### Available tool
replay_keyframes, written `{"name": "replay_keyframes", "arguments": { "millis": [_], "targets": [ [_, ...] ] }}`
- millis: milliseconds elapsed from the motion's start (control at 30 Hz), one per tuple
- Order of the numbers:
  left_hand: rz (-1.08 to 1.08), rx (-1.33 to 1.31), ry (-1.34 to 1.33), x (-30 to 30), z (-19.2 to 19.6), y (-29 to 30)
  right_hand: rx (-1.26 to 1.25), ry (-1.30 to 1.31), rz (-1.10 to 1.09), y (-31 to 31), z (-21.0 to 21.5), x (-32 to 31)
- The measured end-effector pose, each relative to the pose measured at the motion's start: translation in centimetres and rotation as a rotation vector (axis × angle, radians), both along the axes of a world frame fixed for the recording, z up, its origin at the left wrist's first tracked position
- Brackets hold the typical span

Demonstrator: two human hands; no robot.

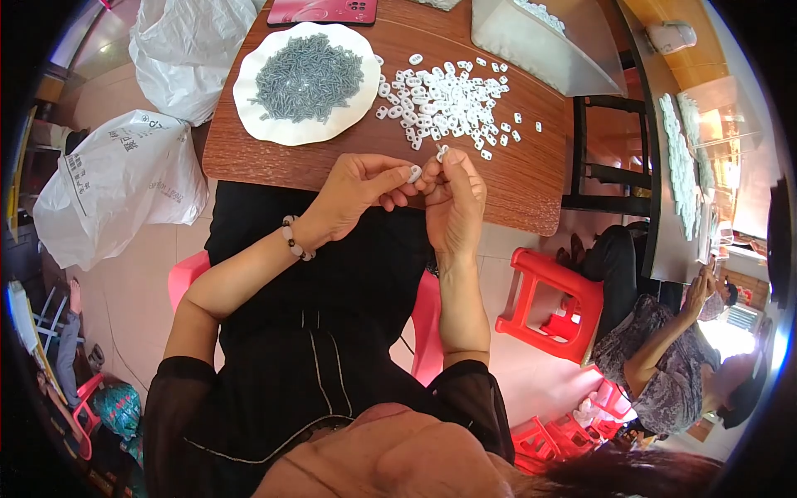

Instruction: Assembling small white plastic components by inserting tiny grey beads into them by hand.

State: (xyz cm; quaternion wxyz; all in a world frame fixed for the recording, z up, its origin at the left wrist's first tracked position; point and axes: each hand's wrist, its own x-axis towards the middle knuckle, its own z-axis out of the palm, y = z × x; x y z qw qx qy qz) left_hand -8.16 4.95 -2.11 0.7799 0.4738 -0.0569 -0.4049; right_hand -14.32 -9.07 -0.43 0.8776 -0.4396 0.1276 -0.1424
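Note:
Over the near edge of the brown table, my left hand [353, 192] pinches a small white oval plastic piece [414, 173] between thumb and fingers. My right hand [457, 199] is right beside it, its fingertips closed on another small white piece [442, 153]. A thin tip sticks up from that piece, too small to make out. Just beyond my hands lies a loose pile of white oval pieces with two dark holes each [444, 100]. To its left, a white wavy-rimmed plate [253, 123] holds a heap of small grey screw-like pieces [311, 75].
A pink phone [322, 10] lies at the table's far edge. A white bin [531, 54] with more white pieces stands at the far right. White sacks [124, 187] sit on the left floor. A red stool [552, 307] and another seated person [664, 357] are to the right.

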Motion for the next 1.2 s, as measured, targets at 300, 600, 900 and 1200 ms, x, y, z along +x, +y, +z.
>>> {"name": "replay_keyframes", "arguments": {
  "millis": [300, 600, 900, 1200],
  "targets": [
    [-0.095, 0.003, 0.106, 0.7, 0.3, 0.7, 0.022, 0.009, 0.032, 0.0, -0.2, 0.0],
    [-0.103, -0.015, 0.252, 0.9, 1.1, 1.4, -0.112, 0.064, -0.074, 0.6, 0.9, -0.6],
    [-0.046, -0.118, 0.289, 1.1, 0.4, 2.1, -0.313, 0.062, -0.015, 1.1, 0.7, -0.7],
    [-0.003, -0.101, 0.209, 1.2, 0.4, 2.2, -0.351, 0.065, 0.003, 1.1, 0.3, -0.7]
  ]
}}
